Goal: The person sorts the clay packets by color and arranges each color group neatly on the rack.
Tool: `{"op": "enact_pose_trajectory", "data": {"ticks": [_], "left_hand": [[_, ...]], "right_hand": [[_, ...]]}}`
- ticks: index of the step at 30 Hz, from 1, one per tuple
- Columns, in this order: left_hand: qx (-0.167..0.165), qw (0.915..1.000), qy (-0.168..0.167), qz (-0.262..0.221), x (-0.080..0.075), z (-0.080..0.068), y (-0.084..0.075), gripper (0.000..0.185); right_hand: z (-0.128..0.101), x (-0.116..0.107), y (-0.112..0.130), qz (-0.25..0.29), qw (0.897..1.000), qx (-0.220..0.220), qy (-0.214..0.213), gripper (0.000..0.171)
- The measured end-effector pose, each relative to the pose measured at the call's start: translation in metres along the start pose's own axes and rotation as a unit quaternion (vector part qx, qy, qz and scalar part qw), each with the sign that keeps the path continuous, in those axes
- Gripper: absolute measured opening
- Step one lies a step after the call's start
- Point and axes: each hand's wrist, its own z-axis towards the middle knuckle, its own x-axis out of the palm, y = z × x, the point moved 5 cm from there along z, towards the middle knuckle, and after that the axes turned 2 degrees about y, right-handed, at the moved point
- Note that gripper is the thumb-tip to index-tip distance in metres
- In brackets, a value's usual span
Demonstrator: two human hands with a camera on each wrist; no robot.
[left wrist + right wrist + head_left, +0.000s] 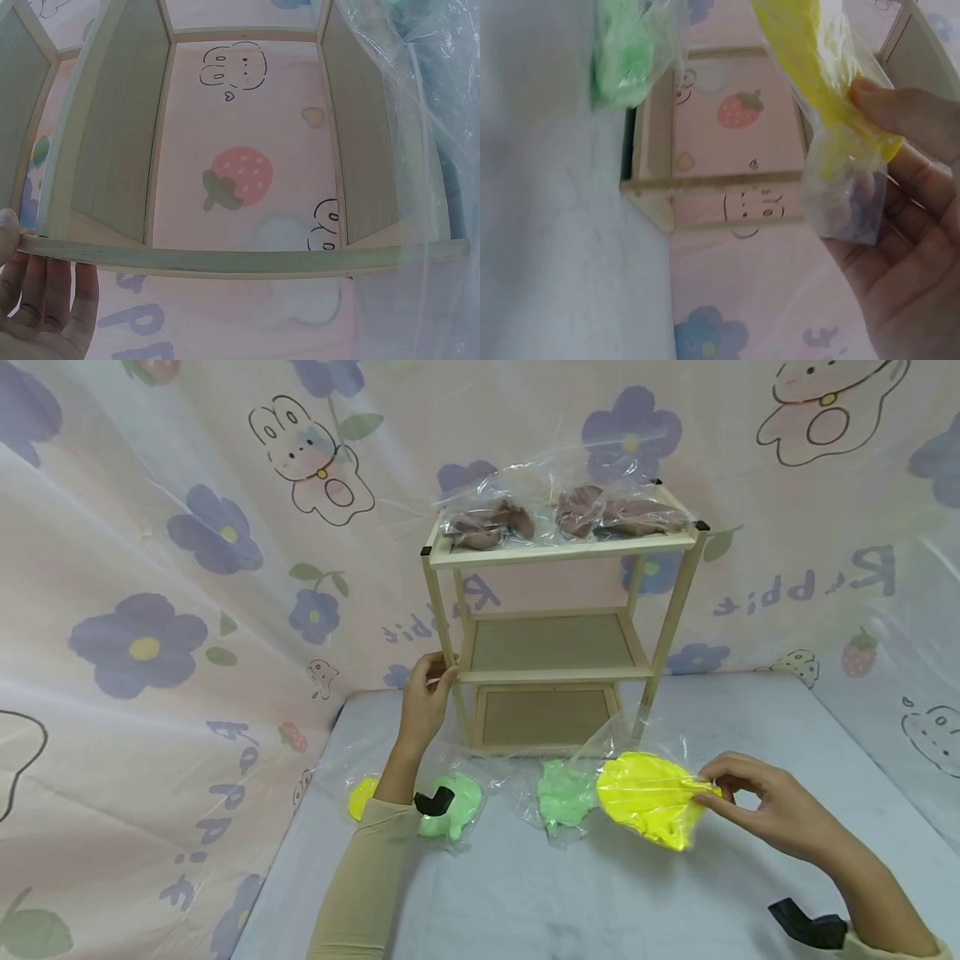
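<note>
A small wooden three-tier shelf (555, 672) stands at the back of the grey table. My left hand (424, 697) grips its front left post (225, 259) near the middle tier. My right hand (757, 802) pinches the edge of a clear bag holding a yellow piece (648, 797), lifted just off the table in front of the shelf; the same yellow bag (817, 75) hangs from my fingers (900, 105) in the right wrist view. Bags of brown pieces (570, 514) lie on the top tier. The middle tier and the bottom tier hold nothing.
A bagged green piece (564, 793) lies beside the yellow one. Another green bag (453, 806) and a yellow bag (362, 797) lie by my left forearm. A floral printed cloth (187, 568) walls in the back and the sides.
</note>
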Motion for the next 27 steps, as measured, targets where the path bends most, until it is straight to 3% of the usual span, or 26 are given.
{"op": "enact_pose_trajectory", "data": {"ticks": [15,27], "left_hand": [[-0.006,1.0000,-0.001,-0.005,0.001,0.000,0.001,0.034],[-0.004,1.0000,-0.001,-0.005,0.000,0.001,0.000,0.035]], "right_hand": [[0.019,-0.001,0.022,0.041,0.996,-0.058,-0.050,0.056],[0.036,0.005,0.034,0.067,0.992,-0.081,-0.067,0.054]]}}
